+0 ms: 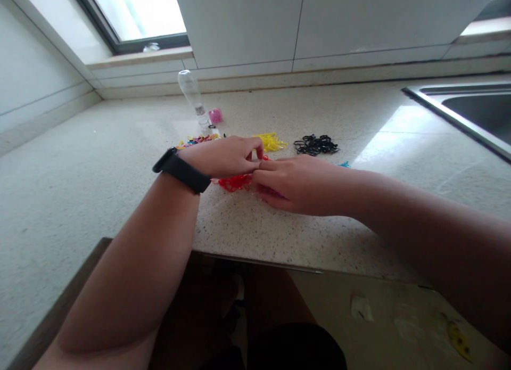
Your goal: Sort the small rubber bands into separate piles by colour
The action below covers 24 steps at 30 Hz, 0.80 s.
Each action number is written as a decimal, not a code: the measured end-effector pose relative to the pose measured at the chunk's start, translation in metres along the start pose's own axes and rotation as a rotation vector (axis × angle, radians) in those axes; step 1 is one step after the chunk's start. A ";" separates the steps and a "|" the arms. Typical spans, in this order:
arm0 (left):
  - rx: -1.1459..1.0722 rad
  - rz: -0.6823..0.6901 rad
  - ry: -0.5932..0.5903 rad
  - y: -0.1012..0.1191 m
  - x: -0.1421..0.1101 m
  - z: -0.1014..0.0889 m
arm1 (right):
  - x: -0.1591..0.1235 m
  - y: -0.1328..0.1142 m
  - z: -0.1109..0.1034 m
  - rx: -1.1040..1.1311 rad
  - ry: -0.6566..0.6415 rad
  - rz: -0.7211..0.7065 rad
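Small elastic bands lie sorted by colour on the counter. My left hand (233, 156), with a dark watch (181, 170) on its wrist, curls its finger and thumb together over the red bands (235, 183). Touching it from the right, my right hand (301, 185) has its fingers bent and pressed together. Whatever the fingertips pinch is hidden. Some purple-pink bands (274, 192) show under my right fingers. Beyond the hands are yellow bands (272, 142) and black bands (316, 145). A mixed-colour heap (198, 140) sits behind my left wrist; a few blue bands (345, 164) peek out behind my right.
A clear plastic bottle (190, 93) and a pink cap-like piece (215, 115) are at the back of the speckled counter (120, 146). To the right is a metal sink (459, 106). The counter's front edge (259, 261) runs close below my hands.
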State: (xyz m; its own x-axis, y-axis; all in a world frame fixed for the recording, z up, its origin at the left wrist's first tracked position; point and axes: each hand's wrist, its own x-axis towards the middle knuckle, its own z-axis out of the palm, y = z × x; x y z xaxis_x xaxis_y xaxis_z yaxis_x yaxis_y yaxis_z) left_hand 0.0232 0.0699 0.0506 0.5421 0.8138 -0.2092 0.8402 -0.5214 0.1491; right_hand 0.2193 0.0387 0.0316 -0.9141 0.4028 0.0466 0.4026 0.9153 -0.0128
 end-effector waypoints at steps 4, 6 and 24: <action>-0.016 0.006 0.006 -0.001 0.000 0.001 | 0.000 0.001 0.001 -0.030 0.002 -0.023; -0.017 0.007 0.010 -0.001 0.000 0.001 | 0.000 0.001 0.001 -0.037 0.002 -0.025; -0.006 -0.006 -0.002 0.001 -0.001 -0.001 | 0.000 0.001 0.001 0.009 0.004 0.011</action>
State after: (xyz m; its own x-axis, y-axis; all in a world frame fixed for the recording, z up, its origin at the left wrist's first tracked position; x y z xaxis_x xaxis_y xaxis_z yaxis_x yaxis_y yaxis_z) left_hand 0.0233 0.0690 0.0515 0.5369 0.8166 -0.2120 0.8435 -0.5147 0.1536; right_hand 0.2193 0.0393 0.0308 -0.9096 0.4124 0.0501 0.4118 0.9110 -0.0226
